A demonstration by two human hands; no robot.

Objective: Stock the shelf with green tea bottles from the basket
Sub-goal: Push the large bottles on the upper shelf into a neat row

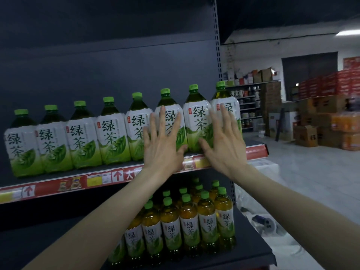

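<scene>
- Dark grey lower shelf is closest, running under two bare forearms that reach up and forward.
- On it stands a packed cluster of small green tea bottles with amber liquid and green caps. I count at least ten caps, several rows deep. The left forearm covers part of the cluster, so I can't give an exact number.
- One level up, a red and yellow price strip runs along the front edge of the upper shelf.
- The left hand is flat, with fingers straight and spread. The palm presses the label of the sixth big bottle, counting from the left. It's not gripping anything.
- The right hand is also flat, with fingers straight on the front of the eighth big bottle, the last one on the right. Its thumb reaches across the base of the seventh big bottle.
- The row of big green tea bottles has eight in total. They stand upright in a single line, shoulder to shoulder, labels facing out, and all are capped green.
- Behind them is the dark back panel. One perforated upright post stands at the right end.
- Far off is a metal rack with jars and boxes, brown cartons on the floor and stacked red cartons.
</scene>
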